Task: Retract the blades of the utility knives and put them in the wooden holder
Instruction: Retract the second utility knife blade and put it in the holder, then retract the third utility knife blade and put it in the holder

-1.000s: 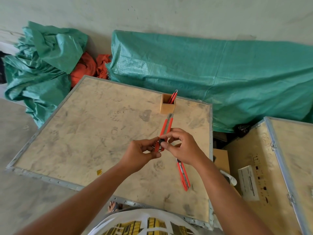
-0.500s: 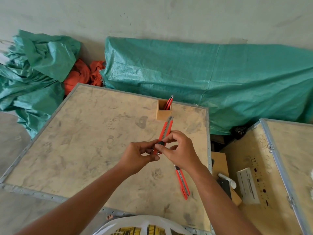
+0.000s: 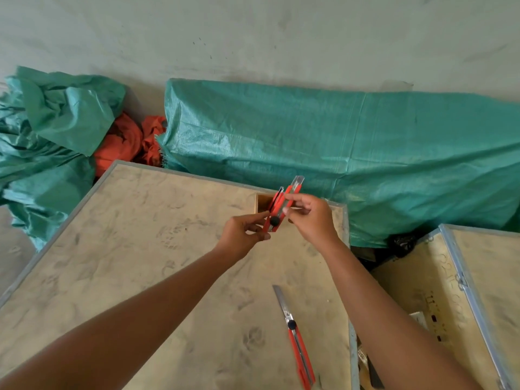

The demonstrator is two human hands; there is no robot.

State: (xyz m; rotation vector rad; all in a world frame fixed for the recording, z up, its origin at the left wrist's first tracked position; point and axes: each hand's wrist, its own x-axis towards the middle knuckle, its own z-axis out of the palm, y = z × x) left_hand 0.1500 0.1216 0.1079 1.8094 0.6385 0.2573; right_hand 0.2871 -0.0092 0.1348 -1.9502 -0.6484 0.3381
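Note:
Both my hands hold one red utility knife (image 3: pixel 284 209) in front of the wooden holder (image 3: pixel 263 202). My left hand (image 3: pixel 243 235) pinches its lower end near the black slider knob. My right hand (image 3: pixel 309 218) grips the middle of the handle. The knife's metal tip points up and away, above the holder. Another red knife (image 3: pixel 277 197) stands in the holder, largely hidden behind the held one. A second loose red knife (image 3: pixel 298 342) lies on the plywood near my right forearm with its blade extended.
The work surface is a metal-edged plywood crate top (image 3: pixel 140 263). A second crate (image 3: pixel 484 291) stands to the right across a gap. Green tarps (image 3: pixel 351 153) and an orange cloth (image 3: pixel 123 144) lie along the wall behind.
Both hands have carried the held knife away from me, up to the holder. The camera tilted, so the knife lying on the plywood now shows fully with its blade out.

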